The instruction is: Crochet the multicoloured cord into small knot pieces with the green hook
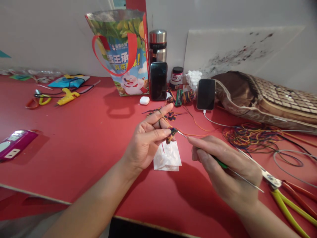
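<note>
Red table (99, 145) below, piece (171, 136) mid-frame, pinched in my left hand (150, 136), the nearer one; my right hand (229, 170), lower right, grips the hook (220, 162), long axis slanting up-left, tip at the piece's right edge.
</note>
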Demonstrator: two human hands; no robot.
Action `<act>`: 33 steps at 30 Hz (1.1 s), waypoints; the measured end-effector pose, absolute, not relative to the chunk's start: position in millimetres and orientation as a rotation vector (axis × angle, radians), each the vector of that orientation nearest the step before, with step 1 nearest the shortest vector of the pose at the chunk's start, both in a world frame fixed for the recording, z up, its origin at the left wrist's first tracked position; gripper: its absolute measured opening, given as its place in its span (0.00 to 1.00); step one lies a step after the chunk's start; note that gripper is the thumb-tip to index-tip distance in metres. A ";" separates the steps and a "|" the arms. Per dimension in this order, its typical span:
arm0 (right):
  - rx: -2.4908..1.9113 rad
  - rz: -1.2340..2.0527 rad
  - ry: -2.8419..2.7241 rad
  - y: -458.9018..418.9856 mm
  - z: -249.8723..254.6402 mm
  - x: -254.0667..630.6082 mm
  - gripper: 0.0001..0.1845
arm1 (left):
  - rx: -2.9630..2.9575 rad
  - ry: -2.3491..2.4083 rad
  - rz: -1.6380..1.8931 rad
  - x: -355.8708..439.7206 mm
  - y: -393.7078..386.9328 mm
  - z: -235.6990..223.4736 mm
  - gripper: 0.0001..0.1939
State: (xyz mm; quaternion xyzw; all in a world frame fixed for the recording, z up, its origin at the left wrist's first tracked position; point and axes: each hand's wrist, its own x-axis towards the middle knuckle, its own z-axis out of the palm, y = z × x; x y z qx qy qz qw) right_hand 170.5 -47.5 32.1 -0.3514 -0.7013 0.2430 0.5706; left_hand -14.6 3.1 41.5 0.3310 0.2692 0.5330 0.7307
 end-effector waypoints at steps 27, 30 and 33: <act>-0.799 0.549 -1.725 -49.4 31.8 172.4 0.27 | 0.688 0.607 1.158 -14.6 3.9 40.8 0.25; -0.815 0.526 -1.744 -48.9 34.1 172.8 0.25 | 0.690 0.600 1.159 -13.6 3.8 40.7 0.25; -0.828 0.492 -1.785 -49.1 37.2 173.9 0.23 | 0.692 0.602 1.170 -13.0 3.8 40.6 0.26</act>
